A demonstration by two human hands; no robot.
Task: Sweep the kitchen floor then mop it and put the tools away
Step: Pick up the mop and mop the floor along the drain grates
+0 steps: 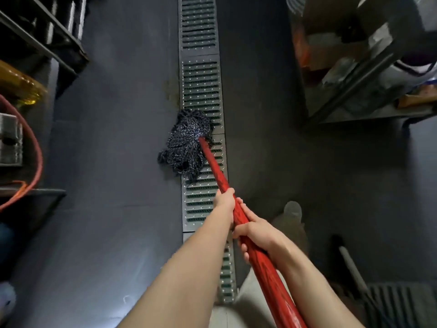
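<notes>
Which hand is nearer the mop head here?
Left. The left hand grips the red handle lower down, closer to the mop head; the right hand grips just behind it, farther up the handle.

- No readable text, label, brand, number or sign anywhere in view.
- Packaging on the shelves too blurred to make out.

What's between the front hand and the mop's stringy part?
Only bare red handle runs from the left hand to the mop head, seen in the head view.
</notes>
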